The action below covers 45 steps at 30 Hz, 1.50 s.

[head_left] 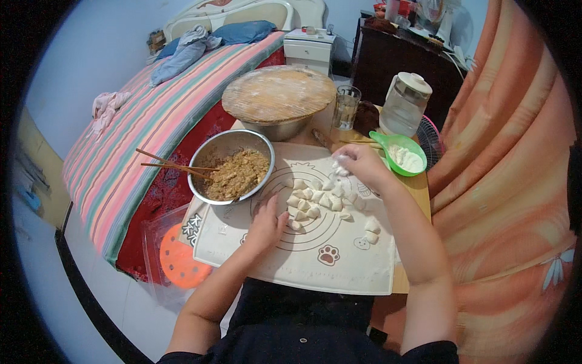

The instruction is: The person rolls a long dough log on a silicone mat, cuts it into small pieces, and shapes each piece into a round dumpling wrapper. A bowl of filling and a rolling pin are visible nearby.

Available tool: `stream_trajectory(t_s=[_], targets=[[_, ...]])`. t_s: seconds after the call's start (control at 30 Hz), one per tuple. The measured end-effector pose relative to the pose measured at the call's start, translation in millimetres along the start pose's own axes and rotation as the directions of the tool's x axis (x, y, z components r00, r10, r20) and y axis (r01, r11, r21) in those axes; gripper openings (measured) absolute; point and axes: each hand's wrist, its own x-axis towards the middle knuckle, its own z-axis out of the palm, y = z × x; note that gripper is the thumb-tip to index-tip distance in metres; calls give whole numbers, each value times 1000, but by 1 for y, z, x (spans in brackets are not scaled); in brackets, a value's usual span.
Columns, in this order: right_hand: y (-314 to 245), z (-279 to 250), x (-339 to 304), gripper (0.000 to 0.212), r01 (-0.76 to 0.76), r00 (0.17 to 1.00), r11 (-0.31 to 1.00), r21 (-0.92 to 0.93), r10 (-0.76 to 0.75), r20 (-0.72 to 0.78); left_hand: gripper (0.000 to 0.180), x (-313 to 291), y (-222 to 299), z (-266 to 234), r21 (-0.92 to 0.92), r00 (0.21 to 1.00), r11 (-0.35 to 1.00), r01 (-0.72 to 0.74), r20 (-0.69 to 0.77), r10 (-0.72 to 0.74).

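Bedroom; striped bed [139, 121] beyond the tabletop [413, 255]. Dough pieces [312, 197] clustered mid-mat [242, 267]. Left hand [265, 225] open, resting just left of them. Right hand [361, 165] pinched, apparently on flour [341, 168]. Step, judged: dusting. Next move calls for scattering evenly to limit sticking. Mat: dark printed characters at left corner, paw print; no brand made out.

Bold dark lettering [192, 229] stands at nine o'clock on the pale mat [279, 262]; tiny marks [339, 285] near six o'clock are unreadable.
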Motion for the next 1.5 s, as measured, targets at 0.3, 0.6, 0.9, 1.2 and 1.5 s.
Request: stream_trajectory(t_s=[0.3, 0.6, 0.9, 1.2, 1.5], targets=[[68, 34, -111, 73, -200, 979, 783, -589, 138, -148, 64, 81, 16, 93, 172, 909, 892, -418, 68, 412], [96, 42, -142, 71, -106, 994, 759, -642, 63, -90, 56, 34, 18, 48, 381, 813, 720, -581, 231, 534], [76, 76, -121, 64, 163, 986, 720, -674, -136, 93, 42, 51, 40, 80, 200, 747, 722, -663, 248, 617], [64, 62, -173, 50, -145, 954, 887, -438, 9, -299, 46, -8, 44, 29, 170, 808, 791, -588, 87, 583], [77, 73, -176, 43, -76, 967, 960, -268, 5, -255, 34, -30, 46, 42, 210, 792, 765, -609, 215, 571]])
